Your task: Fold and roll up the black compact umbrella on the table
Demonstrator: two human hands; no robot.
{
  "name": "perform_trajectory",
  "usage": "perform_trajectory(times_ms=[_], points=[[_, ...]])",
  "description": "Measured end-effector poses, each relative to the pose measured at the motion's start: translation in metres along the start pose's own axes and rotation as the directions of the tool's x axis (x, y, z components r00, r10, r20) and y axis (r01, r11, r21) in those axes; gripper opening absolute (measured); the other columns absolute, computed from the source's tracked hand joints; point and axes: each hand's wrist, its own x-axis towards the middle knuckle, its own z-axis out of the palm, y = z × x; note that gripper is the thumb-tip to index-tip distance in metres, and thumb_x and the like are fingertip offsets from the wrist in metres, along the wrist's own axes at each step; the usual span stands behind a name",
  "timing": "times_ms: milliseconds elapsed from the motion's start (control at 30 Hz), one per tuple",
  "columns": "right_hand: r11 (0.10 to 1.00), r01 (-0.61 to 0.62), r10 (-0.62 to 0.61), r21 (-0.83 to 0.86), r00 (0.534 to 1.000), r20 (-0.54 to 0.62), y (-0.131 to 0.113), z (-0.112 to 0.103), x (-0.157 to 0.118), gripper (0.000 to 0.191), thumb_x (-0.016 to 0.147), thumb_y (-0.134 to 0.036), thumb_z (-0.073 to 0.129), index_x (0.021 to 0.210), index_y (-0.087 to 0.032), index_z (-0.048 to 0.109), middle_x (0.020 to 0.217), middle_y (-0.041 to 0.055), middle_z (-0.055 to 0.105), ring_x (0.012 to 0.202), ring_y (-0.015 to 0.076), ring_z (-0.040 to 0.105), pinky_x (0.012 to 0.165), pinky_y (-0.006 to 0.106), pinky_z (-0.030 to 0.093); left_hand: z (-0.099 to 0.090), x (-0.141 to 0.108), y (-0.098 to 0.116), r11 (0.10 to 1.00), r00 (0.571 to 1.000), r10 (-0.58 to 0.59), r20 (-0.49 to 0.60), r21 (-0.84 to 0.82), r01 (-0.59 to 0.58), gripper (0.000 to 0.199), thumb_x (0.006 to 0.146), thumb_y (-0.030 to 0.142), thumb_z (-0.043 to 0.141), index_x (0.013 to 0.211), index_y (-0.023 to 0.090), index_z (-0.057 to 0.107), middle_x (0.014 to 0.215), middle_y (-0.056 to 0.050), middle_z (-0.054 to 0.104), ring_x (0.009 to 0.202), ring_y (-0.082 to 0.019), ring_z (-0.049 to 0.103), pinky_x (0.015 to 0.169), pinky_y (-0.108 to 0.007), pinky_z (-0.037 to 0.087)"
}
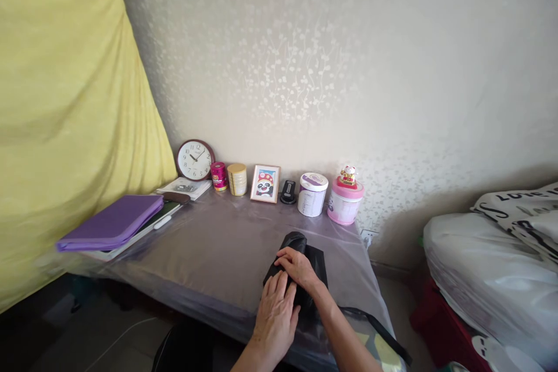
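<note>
Half gathered, it seems, the soft black sheet-like bundle point(294, 240) sits lower centre of the frame, its flap point(318, 260) at right lying loose outside the fold, left hand point(274, 313) flat on top, fingers outstretched, right hand point(300, 268) curled over it, grip impossible to tell.

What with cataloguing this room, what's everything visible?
Curtain: one, yellow, left.
Wall: one, pale, behind.
Table: one, grey, centre.
Clock: one, white, back.
Tin: one, magenta, back.
Jar: one, yellow, back.
Picture: one, multicoloured, back.
Stand: one, black, back.
Tubs: two, mostly white, back.
Figurine: one, multicoloured, atop tub.
Folder: one, purple, left.
Case: one, brown, left.
Papers: uncounted, white, left.
Strap: one, black, front.
Socket: one, white, wall.
Box: one, red, right.
Bundle: one, white, right.
Item: one, black, front.
Hands: two, bare, on item.
</note>
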Motion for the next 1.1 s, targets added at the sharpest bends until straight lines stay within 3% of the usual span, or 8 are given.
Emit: perform_trajectory(times_ms=[167,300,467,633,733,900,1033,1100], points=[[0.985,0.162,-0.164,-0.057,0.986,-0.035,0.0,0.001,-0.015,0.019,0.082,-0.025,0.048,0.09,-0.025,0.064,0.085,-0.0011,0.071,0.082,0.0151,0.063,0.076,0.027,0.046,0.027,-0.004,-0.013,0.997,0.999,-0.002,0.036,0.078,-0.001,0.057,0.077,0.015,0.041,0.134,0.019,0.034,0.141,-0.009,0.034,0.13,-0.025,0.03,0.103,-0.043,0.032],[0.895,0.384,-0.411,-0.227,0.908,-0.082,0.007,-0.001,-0.028,0.022,0.088,-0.025,0.044,0.09,-0.023,0.066,0.102,0.0032,0.068,0.096,0.0169,0.058,0.087,0.033,0.044,0.031,-0.008,-0.016,0.993,0.994,-0.055,0.094,0.105,0.045,0.061,0.076,0.01,0.039,0.136,0.016,0.03,0.144,-0.008,0.029,0.131,-0.024,0.028,0.104,-0.041,0.033],[0.819,0.419,-0.495,-0.392,0.861,-0.114,0.032,-0.006,-0.012,0.026,0.088,-0.021,0.043,0.101,-0.022,0.065,0.112,0.0071,0.064,0.114,0.0212,0.049,0.096,0.042,0.039,0.034,-0.008,-0.015,0.988,0.988,-0.123,0.088,0.109,0.114,0.067,0.077,0.009,0.041,0.139,0.026,0.023,0.147,-0.002,0.024,0.128,-0.027,0.033,0.1,-0.042,0.036],[0.817,0.334,-0.44,-0.469,0.888,-0.135,0.049,-0.01,0.023,0.028,0.089,-0.023,0.04,0.103,-0.022,0.064,0.114,0.0064,0.063,0.117,0.0205,0.047,0.099,0.042,0.035,0.043,-0.009,-0.016,0.983,0.986,-0.155,0.065,0.106,0.148,0.068,0.08,0.016,0.047,0.139,0.03,0.017,0.146,-0.006,0.025,0.125,-0.029,0.037,0.098,-0.041,0.038],[0.83,0.279,-0.39,-0.483,0.909,-0.145,0.053,-0.012,0.043,0.029,0.089,-0.024,0.039,0.102,-0.022,0.064,0.115,0.0055,0.062,0.117,0.02,0.046,0.1,0.041,0.033,0.043,-0.008,-0.014,0.967,0.975,-0.21,0.073,0.159,0.196,0.071,0.078,0.01,0.048,0.139,0.031,0.018,0.141,-0.01,0.034,0.123,-0.028,0.04,0.097,-0.04,0.039],[0.889,0.094,-0.183,-0.449,0.971,-0.157,0.06,-0.02,0.07,0.03,0.09,-0.026,0.036,0.103,-0.023,0.063,0.11,0.0042,0.065,0.104,0.0166,0.057,0.091,0.032,0.04,0.036,-0.005,-0.008,0.954,0.961,-0.251,0.113,0.2,0.226,0.069,0.077,0.007,0.047,0.139,0.02,0.02,0.138,-0.014,0.038,0.12,-0.028,0.042,0.096,-0.04,0.04],[0.884,-0.013,-0.105,-0.467,0.969,-0.225,0.057,-0.031,0.075,0.031,0.091,-0.027,0.035,0.092,-0.02,0.065,0.094,0.0086,0.069,0.092,0.02,0.061,0.084,0.034,0.043,0.035,-0.005,-0.007,0.951,0.959,-0.256,0.122,0.207,0.228,0.066,0.078,0.008,0.046,0.139,0.017,0.023,0.138,-0.014,0.038,0.12,-0.028,0.042,0.095,-0.039,0.041],[0.876,-0.047,-0.103,-0.48,0.954,-0.281,0.051,-0.032,0.066,0.031,0.091,-0.028,0.035,0.094,-0.018,0.064,0.098,0.0113,0.067,0.097,0.0221,0.059,0.088,0.038,0.04,0.038,-0.006,-0.008,0.951,0.963,-0.25,0.103,0.212,0.224,0.065,0.078,0.009,0.045,0.138,0.016,0.024,0.138,-0.014,0.038,0.12,-0.028,0.042,0.095,-0.039,0.042]])
